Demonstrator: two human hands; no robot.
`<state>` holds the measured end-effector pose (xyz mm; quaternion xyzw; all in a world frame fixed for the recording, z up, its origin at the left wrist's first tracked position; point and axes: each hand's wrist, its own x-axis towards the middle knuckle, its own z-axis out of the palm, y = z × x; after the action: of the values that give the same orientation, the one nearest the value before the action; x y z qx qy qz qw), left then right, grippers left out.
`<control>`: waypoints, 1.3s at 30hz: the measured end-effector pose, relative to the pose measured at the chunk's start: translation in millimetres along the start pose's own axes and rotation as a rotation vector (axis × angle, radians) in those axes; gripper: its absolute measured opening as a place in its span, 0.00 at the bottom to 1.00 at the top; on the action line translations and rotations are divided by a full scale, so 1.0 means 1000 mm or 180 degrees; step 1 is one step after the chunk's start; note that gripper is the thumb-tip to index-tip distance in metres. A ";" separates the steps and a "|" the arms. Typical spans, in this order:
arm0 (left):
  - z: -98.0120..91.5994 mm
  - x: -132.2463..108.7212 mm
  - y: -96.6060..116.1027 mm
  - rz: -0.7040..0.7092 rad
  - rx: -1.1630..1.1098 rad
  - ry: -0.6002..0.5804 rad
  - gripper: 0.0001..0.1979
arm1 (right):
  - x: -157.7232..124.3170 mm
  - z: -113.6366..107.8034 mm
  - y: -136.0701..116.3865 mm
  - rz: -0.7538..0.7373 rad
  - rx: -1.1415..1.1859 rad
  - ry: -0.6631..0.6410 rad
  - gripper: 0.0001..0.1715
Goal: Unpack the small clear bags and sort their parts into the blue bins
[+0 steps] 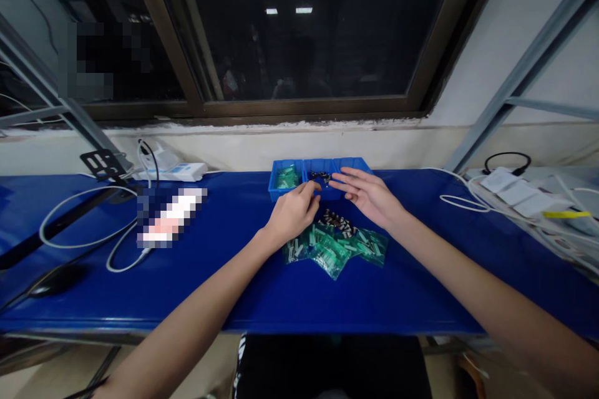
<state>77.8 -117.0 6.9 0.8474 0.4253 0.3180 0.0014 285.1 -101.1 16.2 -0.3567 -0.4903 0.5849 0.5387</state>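
Left-hand fingers (306, 192) curled at the blue tray rim (285, 192), right-hand fingers (349, 179) spread over it

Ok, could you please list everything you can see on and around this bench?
bench top: one, blue, under everything
tray: one, blue, three compartments, at bench's back edge
tray bags: several, green, left compartment
tray parts: small heap, dark, middle compartment
loose bags: many, green, on bench before tray
loose parts: small heap, dark and pale, behind loose bags
device: one, white, back left
cables: several, mostly white, left
mouse: one, black, front left
bracket: one, black, back left
cards: several, white, right
window: one, dark, brown frame, behind bench
left hand: fingers curled at tray's front
right hand: open, fingers over tray
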 end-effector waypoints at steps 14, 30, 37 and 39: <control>0.002 0.001 -0.008 0.0280 0.0192 -0.0878 0.13 | -0.008 -0.001 0.019 -0.1260 -0.4173 -0.0838 0.11; 0.011 -0.001 -0.009 0.0382 0.0394 -0.0875 0.12 | -0.007 -0.003 0.024 -0.1256 -0.4165 -0.1042 0.15; 0.013 -0.001 -0.008 0.0372 0.0528 -0.0880 0.11 | -0.009 -0.005 0.025 -0.1246 -0.4096 -0.1086 0.15; 0.013 0.000 -0.008 0.0391 0.0577 -0.0895 0.10 | -0.010 -0.004 0.026 -0.1261 -0.4082 -0.1081 0.13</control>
<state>79.1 -108.8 -5.8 0.9045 0.3953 0.1562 -0.0351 283.6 -108.1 -10.9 -0.4120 -0.8727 0.1178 0.2339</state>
